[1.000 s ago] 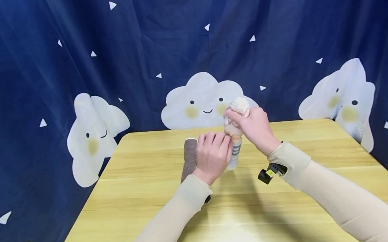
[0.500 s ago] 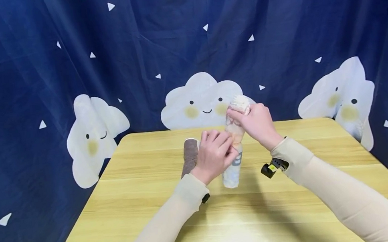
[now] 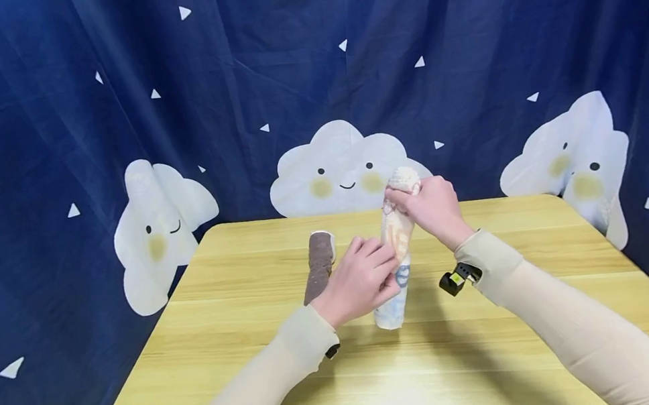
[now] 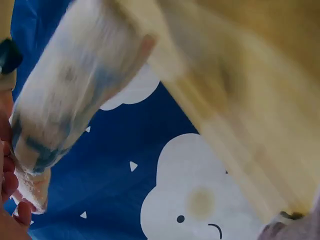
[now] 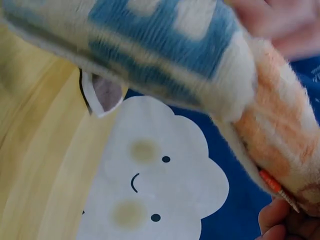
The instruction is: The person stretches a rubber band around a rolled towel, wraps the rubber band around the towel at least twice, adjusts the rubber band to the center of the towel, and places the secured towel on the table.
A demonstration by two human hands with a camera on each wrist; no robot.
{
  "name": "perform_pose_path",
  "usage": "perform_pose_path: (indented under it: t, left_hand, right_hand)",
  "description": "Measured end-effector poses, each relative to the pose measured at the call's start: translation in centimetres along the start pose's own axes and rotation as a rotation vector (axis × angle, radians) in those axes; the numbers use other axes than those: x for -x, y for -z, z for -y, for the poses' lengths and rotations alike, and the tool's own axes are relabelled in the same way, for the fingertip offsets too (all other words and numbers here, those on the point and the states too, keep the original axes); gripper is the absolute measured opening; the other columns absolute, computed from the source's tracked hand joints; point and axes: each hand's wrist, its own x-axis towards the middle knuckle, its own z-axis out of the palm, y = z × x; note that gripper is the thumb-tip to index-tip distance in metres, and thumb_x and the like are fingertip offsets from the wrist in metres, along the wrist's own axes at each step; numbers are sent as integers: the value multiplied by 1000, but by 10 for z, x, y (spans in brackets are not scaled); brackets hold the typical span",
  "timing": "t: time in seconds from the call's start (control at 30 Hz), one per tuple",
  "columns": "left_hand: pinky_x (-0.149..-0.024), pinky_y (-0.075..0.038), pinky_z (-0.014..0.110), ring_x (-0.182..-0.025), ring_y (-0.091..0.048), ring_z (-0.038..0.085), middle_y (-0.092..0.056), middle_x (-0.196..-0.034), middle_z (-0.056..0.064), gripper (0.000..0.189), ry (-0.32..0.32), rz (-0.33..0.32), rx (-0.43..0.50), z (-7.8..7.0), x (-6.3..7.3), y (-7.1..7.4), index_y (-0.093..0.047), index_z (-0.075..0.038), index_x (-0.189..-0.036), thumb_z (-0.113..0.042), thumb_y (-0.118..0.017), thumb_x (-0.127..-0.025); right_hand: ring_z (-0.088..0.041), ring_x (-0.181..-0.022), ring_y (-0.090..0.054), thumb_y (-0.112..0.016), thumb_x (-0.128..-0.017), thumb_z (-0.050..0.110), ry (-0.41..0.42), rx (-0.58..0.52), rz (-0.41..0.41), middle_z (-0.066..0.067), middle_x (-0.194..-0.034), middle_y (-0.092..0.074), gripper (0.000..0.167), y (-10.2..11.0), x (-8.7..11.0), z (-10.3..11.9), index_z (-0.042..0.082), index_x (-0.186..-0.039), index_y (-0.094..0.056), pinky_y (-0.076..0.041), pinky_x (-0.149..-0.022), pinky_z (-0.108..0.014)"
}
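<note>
A white rolled towel (image 3: 399, 308) with blue and orange patterning is held at a steep slant above the table. My right hand (image 3: 430, 210) grips it near the top. Curled against its left side, my left hand (image 3: 364, 277) pinches the towel's edge around the middle; the exact contact is partly hidden behind the fingers. In the left wrist view, the towel (image 4: 75, 75) is blurred and fingers show at the left edge. The right wrist view shows the towel (image 5: 165, 45) close up, bending from its blue part to its orange part. A brown rolled cloth (image 3: 321, 260) lies left of my left hand.
Underneath is a light wooden table (image 3: 242, 321). Close behind its far edge hangs a dark blue curtain (image 3: 294, 51) printed with smiling clouds and small white triangles. A black device (image 3: 460, 278) is strapped to the right wrist.
My left hand has moved down and a little left along the towel. The towel's lower part has straightened and hangs lower and wider. The right hand has moved slightly right, keeping its grip.
</note>
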Motion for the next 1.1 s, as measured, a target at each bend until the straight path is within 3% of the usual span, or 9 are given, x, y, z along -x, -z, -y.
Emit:
perform_pose_path:
  t: [0.17, 0.3, 0.4, 0.47, 0.57, 0.67, 0.77, 1.0, 1.1]
  left_hand:
    - [-79, -38, 31, -88, -47, 16, -57, -94, -6, 3, 39, 9, -17, 7, 12, 4, -63, -16, -82, -17, -63, -80]
    - [-77, -37, 31, -87, -48, 16, -58, -96, -5, 4, 108, -52, 53, 14, 15, 6, -60, -16, -82, -12, -59, -80]
    - [-78, -39, 29, -86, -48, 15, -57, -96, -3, 7, 164, -117, 192, 17, 14, 5, -59, -14, -83, -7, -58, -81]
    - [-79, -41, 27, -87, -49, 14, -56, -96, -3, 8, 202, -151, 293, 17, 13, 3, -60, -13, -84, -5, -59, -80]
    - [-81, -44, 25, -90, -51, 13, -55, -96, -3, 10, 271, -189, 419, 18, 13, 1, -60, -12, -84, -3, -59, -80]
    - [-82, -44, 23, -91, -51, 13, -54, -96, -3, 11, 324, -221, 509, 19, 13, 1, -59, -12, -83, -2, -59, -80]
    - [-83, -45, 24, -91, -52, 13, -55, -94, -2, 10, 312, -234, 509, 21, 13, 3, -60, -12, -83, -2, -59, -81]
    - [-85, -46, 29, -91, -55, 16, -61, -96, -1, 7, 164, -182, 285, 26, 7, 16, -67, -11, -89, -9, -60, -88]
    - [-86, -46, 31, -94, -55, 17, -62, -99, -1, 8, 112, -136, 233, 29, 3, 21, -69, -11, -94, -12, -61, -92]
  right_hand:
    - [-25, -55, -52, -73, -82, 54, -5, 18, -2, 1, -53, -48, 52, 1, -2, -2, 13, -57, -53, -38, -47, -36]
    - [-22, -55, -49, -71, -84, 57, 13, -52, 57, 2, -57, -49, 50, 4, -1, -3, 11, -66, -61, -38, -47, -34]
    - [-17, -62, -50, -72, -86, 55, 29, -200, 147, 2, -69, -57, 46, 6, -1, -2, 9, -83, -69, -42, -52, -31]
    - [-15, -73, -56, -73, -88, 49, 48, -326, 227, 1, -84, -65, 42, 9, -1, 0, 9, -100, -72, -46, -61, -28]
    - [-12, -94, -60, -74, -90, 36, 76, -501, 372, 1, -112, -68, 41, 15, -1, 2, 11, -122, -67, -48, -78, -26]
    - [-13, -102, -59, -72, -92, 25, 98, -590, 531, -1, -123, -65, 45, 22, -2, 0, 9, -132, -59, -46, -85, -27]
    - [-15, -98, -61, -72, -92, 22, 107, -569, 614, -3, -114, -68, 40, 26, -4, -6, 5, -127, -60, -46, -84, -28]
    - [-16, -92, -64, -77, -89, 34, 117, -352, 636, -3, -103, -72, 34, 21, -7, -16, 10, -111, -71, -52, -80, -29]
    - [-17, -91, -64, -77, -88, 33, 123, -330, 654, -5, -101, -72, 32, 22, -5, -16, 8, -108, -72, -53, -79, -30]
